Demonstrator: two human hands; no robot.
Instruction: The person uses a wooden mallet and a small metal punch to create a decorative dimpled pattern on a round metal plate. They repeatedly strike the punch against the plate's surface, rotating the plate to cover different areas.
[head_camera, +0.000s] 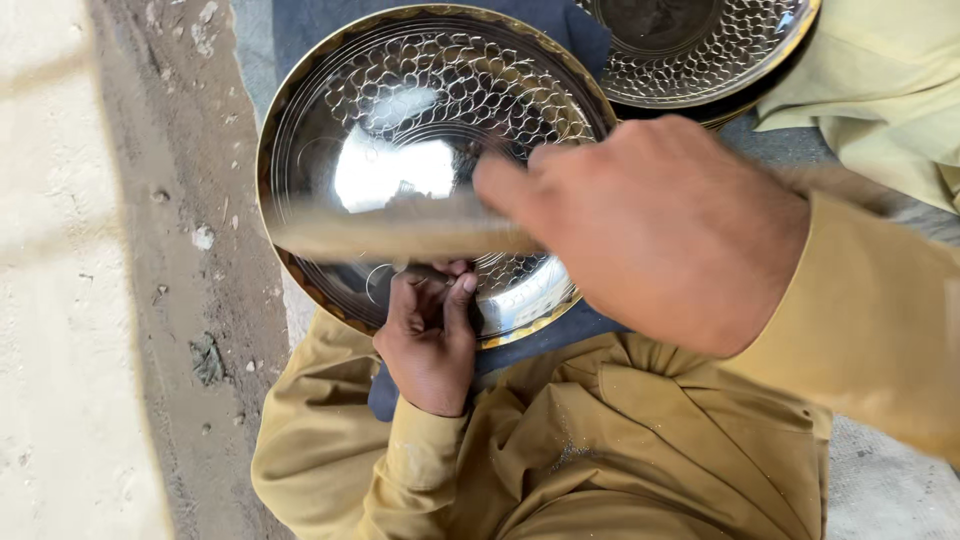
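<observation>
Right hand (665, 230) is clenched on a blurred stick (400, 232) lying crosswise above the shiny dish (330, 130), while left hand (430, 335), nearer the dish's near rim, pinches a small tool (425, 272).

A shiny engraved metal plate (420, 110) with a gold rim lies on dark blue cloth (560, 335). The left hand (430, 335) grips its near edge, while the right hand (650, 225) holds a blurred stick-like tool (400, 235) across it. A second patterned plate (700, 50) sits beyond.
</observation>
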